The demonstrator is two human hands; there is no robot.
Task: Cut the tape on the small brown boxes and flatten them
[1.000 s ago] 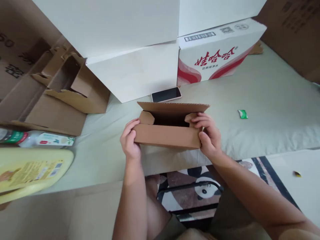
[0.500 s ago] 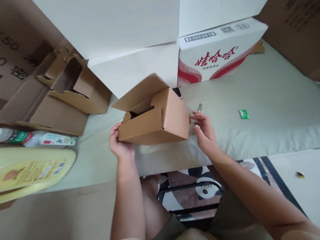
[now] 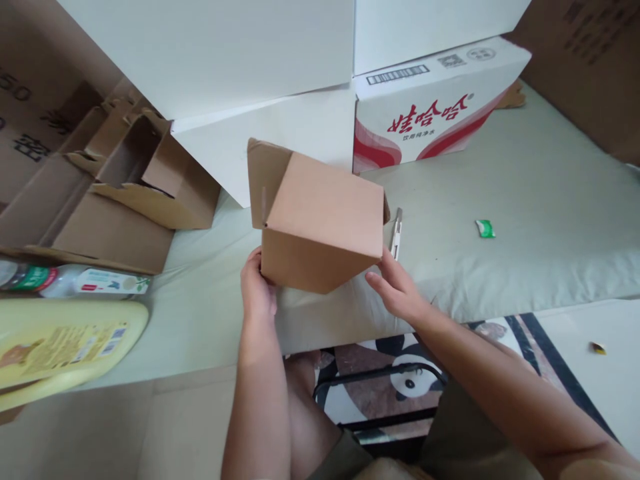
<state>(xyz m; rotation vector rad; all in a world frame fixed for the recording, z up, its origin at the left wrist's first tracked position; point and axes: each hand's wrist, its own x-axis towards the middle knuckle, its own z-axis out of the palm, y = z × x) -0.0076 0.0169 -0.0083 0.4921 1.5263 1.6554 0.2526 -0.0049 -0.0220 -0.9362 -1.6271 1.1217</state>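
Head cam looks down over both bare forearms, which reach forward from the lap to a small brown cardboard box (image 3: 323, 220). The box is off the pale green cushion (image 3: 525, 193) and tipped so one corner points down, plain closed faces toward the camera and a flap folded along its left side. No print on it that I can see.

Left hand (image 3: 257, 288) is curled around the lower left edge and gripping it, wrist straight. Right hand (image 3: 397, 288) is mostly open, fingers loosely spread, with the fingertips against the lower right edge and the thumb pointing in under the box. It's more propping than gripping.

A slim grey tool (image 3: 397, 233) lies on the cushion just beside the right fingers, too small to tell what it is. A green wrapper (image 3: 485, 229) sits well apart to the right.

Writing-wise, the white carton (image 3: 440, 93) behind has big red characters 娃哈哈 with a small line under them that looks like 饮用纯净水, plus a barcode and a QR code on top. Plain white boxes (image 3: 225, 60) are stacked next to it. On the left, brown cartons (image 3: 30, 113) show a partial "50" and dark characters. The bottle (image 3: 75, 281) and yellow container (image 3: 60, 343) both have labels, too blurry to read.
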